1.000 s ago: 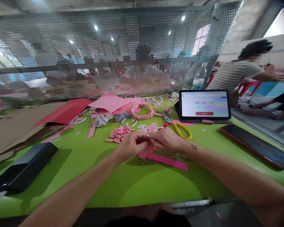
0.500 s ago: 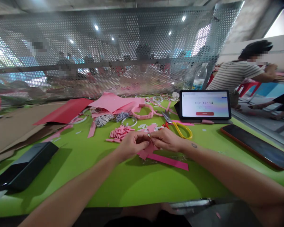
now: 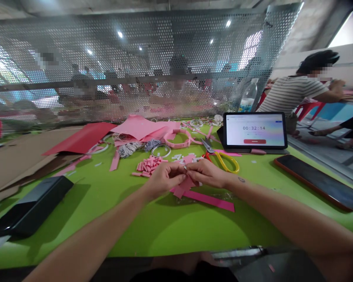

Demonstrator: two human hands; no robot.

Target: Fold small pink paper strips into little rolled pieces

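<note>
the left hand and right hand meet fingertip to fingertip, both pinched on a small pink paper piece just above the bright green table. a long pink strip lies under the right hand. beyond the left hand sits a pile of pink cut bits; beyond the right, yellow-handled scissors and a tablet. far right of the hands lies a phone, far left a black box. a perforated metal screen walls the table's far edge, and a person in a striped shirt sits off to the right.

Pink paper strip on a lime-green table; yellow-handled scissors; striped shirt
</note>
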